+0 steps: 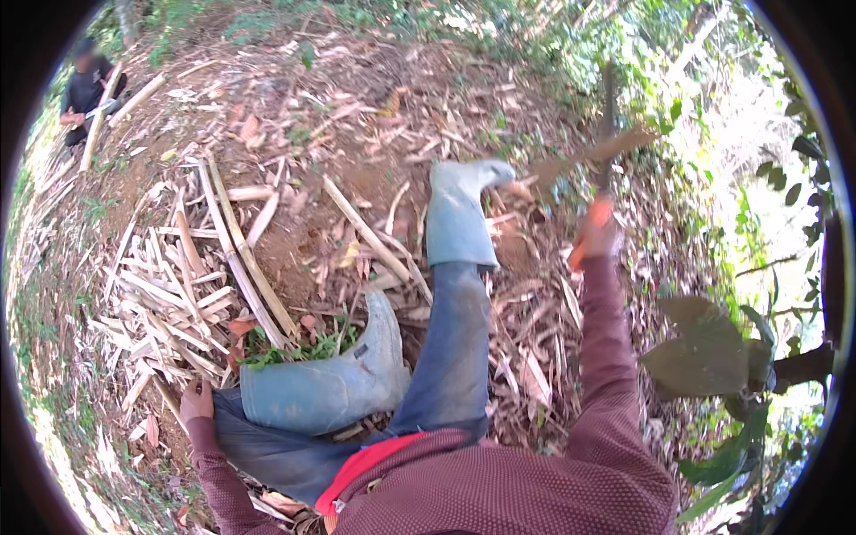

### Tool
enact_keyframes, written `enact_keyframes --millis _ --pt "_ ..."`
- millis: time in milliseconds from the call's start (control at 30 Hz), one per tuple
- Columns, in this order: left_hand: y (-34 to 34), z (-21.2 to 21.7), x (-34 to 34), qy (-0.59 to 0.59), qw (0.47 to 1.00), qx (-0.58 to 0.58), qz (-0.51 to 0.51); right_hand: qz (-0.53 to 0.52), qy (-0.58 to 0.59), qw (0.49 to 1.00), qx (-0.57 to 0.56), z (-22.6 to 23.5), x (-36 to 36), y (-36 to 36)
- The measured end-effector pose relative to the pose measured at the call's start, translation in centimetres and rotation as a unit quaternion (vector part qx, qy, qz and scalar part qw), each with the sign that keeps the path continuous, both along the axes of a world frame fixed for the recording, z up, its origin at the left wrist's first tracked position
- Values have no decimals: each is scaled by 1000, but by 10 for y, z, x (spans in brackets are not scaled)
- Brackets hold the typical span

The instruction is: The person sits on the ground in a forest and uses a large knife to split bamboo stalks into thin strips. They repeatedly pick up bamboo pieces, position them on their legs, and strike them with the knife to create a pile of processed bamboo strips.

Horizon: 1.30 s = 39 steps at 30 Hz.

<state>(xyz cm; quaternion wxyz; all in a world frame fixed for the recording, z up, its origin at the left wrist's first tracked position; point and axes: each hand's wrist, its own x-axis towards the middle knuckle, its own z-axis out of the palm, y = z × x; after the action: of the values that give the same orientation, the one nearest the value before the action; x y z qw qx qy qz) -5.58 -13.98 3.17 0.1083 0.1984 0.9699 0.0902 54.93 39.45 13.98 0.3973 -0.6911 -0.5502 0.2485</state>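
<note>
My right hand (599, 236) is raised at the right, closed on the orange handle of a machete (609, 116). Its long dark blade points away from me. A blurred brown, flat-looking piece (571, 161) crosses the blade near the toe of my outstretched boot (459, 214). Low at the left, my left hand (196, 400) lies beside my bent knee with its fingers curled. A thin stick (169, 399) runs next to it; what those fingers hold, if anything, is hidden. Just beyond is a heap of split pale sticks (169, 303).
My other boot (325, 388) lies sideways across the middle. Two long poles (241, 245) lean from the heap, and another pole (367, 230) lies farther right. Broad leaves and a branch (700, 348) crowd the right side. Far left, a person (85, 94) sits among poles.
</note>
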Motion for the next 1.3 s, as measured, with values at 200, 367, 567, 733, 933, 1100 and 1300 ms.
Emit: enact_keyframes --millis 200,367,567,733,933,1100,1300 --pt "-27 -27 -22 -40 998 -24 -34 68 44 927 365 251 13 -42" --pt "-51 -37 -38 -28 998 -36 -35 46 -10 961 272 121 19 -47" --pt "-14 -27 -23 24 997 -32 -66 -27 34 989 -145 -115 31 -43" --pt "-16 -19 -22 -11 997 -67 -39 -82 -193 975 71 41 58 10" --pt "-35 -27 -23 -1 999 -5 -32 89 156 939 293 172 4 -87" --pt "-18 -32 -24 -9 998 6 -57 -9 -65 996 -56 -134 39 -102" --pt "-28 -31 -27 -5 999 17 -45 -13 135 990 36 17 -20 -101"
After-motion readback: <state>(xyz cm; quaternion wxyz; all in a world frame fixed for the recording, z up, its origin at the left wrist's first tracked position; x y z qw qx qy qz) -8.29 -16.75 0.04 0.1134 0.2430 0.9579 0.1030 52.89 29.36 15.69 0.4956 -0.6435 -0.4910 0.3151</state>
